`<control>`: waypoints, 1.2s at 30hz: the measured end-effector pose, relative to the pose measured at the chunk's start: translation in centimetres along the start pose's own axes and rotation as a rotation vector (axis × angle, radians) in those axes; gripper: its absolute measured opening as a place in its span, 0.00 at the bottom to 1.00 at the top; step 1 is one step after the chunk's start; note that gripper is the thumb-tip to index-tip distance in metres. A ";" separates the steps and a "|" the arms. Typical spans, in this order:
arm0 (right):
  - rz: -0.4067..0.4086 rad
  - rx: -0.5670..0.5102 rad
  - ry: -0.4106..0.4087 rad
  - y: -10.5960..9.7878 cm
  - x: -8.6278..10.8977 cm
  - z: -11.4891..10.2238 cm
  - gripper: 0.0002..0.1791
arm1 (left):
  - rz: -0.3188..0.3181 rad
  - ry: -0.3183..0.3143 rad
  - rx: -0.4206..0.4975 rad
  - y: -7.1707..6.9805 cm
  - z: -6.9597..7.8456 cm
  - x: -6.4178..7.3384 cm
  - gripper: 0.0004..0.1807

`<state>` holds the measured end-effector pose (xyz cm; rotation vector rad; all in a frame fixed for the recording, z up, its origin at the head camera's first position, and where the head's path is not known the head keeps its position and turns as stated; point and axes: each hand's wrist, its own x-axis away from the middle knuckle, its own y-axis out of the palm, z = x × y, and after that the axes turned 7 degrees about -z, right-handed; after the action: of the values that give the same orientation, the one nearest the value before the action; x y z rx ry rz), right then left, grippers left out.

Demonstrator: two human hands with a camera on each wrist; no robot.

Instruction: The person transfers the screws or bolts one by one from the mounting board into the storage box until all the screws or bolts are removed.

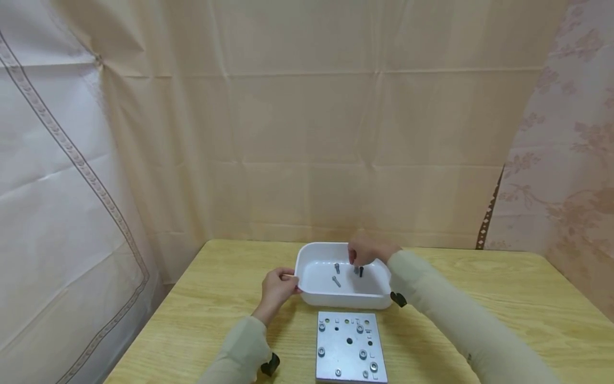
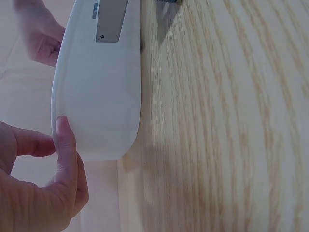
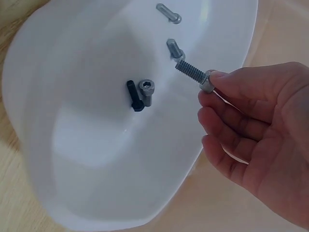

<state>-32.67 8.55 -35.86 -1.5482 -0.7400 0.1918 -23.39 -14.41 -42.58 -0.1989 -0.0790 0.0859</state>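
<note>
In the head view, my left hand [image 1: 277,292] pinches the left rim of a white plastic tray [image 1: 336,301], thumb on the outer wall. My right hand [image 1: 371,249] is over the tray's right part. Between thumb and index finger it pinches a silver socket-head bolt [image 3: 192,72] by the head, threaded end pointing inward over the tray. Below lie a black bolt [image 3: 135,96], a silver bolt [image 3: 147,88] right beside it, and two more silver ones, a nearer bolt [image 3: 174,48] and a farther bolt [image 3: 168,13].
A silver metal plate [image 1: 341,352] with holes and several bolts set in it lies in front of the tray. Both rest on a wood-grain table [image 1: 216,309]. Behind the table hangs a beige cloth [image 1: 297,133], with patterned cloths at both sides.
</note>
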 end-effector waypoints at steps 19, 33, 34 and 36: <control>-0.057 0.015 0.054 -0.5 -0.8 -1.5 0.06 | -0.008 -0.022 0.008 0.2 -0.1 0.4 0.18; 0.160 -0.028 -0.251 1.2 3.5 -1.4 0.07 | -0.004 -0.034 -0.003 0.1 0.2 0.1 0.17; 0.175 -0.027 -0.268 1.4 4.0 -1.4 0.08 | -0.002 -0.037 -0.002 0.1 0.3 0.1 0.17; 0.214 -0.003 -0.301 1.8 5.0 -1.4 0.08 | 0.004 -0.042 0.001 0.1 0.4 0.0 0.17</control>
<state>-27.43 10.27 -35.80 -1.6197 -0.8067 0.5930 -23.40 -14.26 -42.24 -0.1964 -0.1206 0.0938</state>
